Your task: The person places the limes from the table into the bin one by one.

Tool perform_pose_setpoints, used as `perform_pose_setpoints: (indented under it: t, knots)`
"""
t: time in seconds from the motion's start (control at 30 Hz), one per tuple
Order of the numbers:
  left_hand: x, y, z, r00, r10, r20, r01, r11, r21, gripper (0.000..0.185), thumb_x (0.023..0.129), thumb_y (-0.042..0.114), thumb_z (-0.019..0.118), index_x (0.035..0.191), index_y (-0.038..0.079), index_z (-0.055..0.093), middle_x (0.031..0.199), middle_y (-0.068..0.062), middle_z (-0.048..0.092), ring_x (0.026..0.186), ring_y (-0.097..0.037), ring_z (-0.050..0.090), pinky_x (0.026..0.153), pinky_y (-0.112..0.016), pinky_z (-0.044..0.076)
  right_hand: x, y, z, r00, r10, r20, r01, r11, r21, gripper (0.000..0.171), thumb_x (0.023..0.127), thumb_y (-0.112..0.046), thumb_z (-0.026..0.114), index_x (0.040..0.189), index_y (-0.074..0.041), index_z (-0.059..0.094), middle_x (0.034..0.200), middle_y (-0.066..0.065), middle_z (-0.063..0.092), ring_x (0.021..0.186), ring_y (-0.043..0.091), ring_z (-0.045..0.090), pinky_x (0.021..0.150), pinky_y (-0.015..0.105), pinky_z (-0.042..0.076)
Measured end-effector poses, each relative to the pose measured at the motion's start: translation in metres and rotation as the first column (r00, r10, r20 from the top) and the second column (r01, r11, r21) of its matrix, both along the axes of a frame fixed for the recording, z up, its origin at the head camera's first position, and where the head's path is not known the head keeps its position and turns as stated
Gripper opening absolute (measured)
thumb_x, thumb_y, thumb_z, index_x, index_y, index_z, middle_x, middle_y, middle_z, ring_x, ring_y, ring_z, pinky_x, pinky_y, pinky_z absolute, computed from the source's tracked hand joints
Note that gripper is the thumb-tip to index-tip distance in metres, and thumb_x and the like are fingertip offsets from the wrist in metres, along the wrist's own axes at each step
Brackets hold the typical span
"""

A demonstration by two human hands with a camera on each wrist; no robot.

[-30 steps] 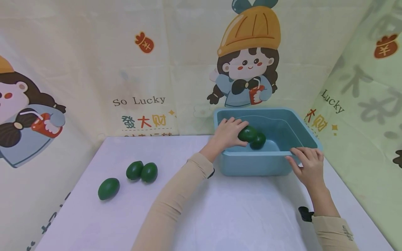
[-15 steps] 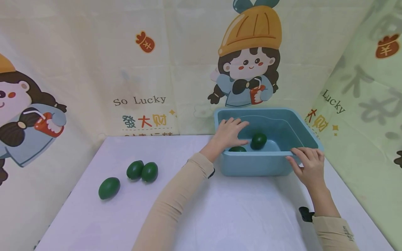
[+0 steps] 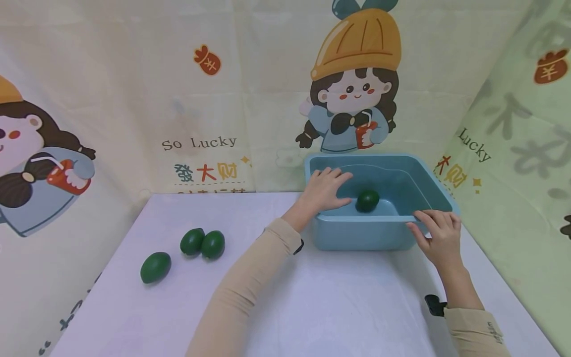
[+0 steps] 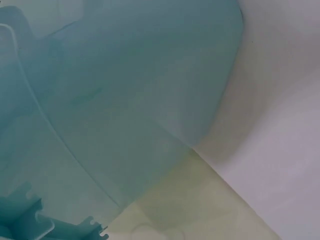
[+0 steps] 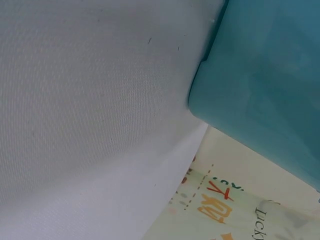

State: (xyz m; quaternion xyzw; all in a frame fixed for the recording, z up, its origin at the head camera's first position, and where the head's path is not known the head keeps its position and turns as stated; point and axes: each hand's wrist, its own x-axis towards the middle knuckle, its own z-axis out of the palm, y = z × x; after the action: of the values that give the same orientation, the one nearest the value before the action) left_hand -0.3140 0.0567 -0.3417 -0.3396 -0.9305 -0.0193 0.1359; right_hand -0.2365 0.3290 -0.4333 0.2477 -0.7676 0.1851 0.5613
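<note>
— What are you seeing from where you're standing?

— The person is leaning over the blue tub (image 3: 383, 233) at the back right of the counter (image 3: 312, 307). The left hand (image 3: 322, 191) is hovering over the tub's near left corner, fingers straight and spread, holding nothing. The right hand (image 3: 439, 235) is resting on the near right rim, fingers curled over the edge, apparently steadying the tub.

— And the green fruit?

— One dark green fruit (image 3: 368, 201) is lying on the tub floor, just beside the left fingertips but apart from them. Three more are sitting out on the counter, well to the left: a touching pair (image 3: 202, 243) and a single one (image 3: 155, 267) nearer the front edge.

— So which step is this, would you say?

— I'm judging it as the moment after a drop-off: the left grip is open and empty above the tub. The wrist views are showing only the tub wall and the cloth, so they're adding nothing about the fingers.

— What is the next move asking for?

— As I read it, the left arm is needing to lift clear of the rim, swing well left across the counter and close round one fruit. The pair is touching, so picking one is likely to nudge the other rolling. The right hand is best keeping the tub steady.
</note>
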Motion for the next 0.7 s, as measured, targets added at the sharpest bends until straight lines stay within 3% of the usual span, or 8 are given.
perform_pose_setpoints:
  t: [0.7]
  knots:
    - [0.009, -0.022, 0.006, 0.999, -0.001, -0.035, 0.003, 0.998, 0.068, 0.059, 0.084, 0.054, 0.052, 0.134, 0.024, 0.044, 0.122, 0.001, 0.051, 0.108, -0.017, 0.044, 0.088, -0.036, 0.038, 0.001, 0.0, 0.0, 1.0, 0.002, 0.005, -0.002, 1.0, -0.001, 0.048, 0.089, -0.045, 0.053, 0.086, 0.001, 0.063, 0.079, 0.021, 0.057, 0.073, 0.039, 0.048, 0.071, 0.055, 0.025]
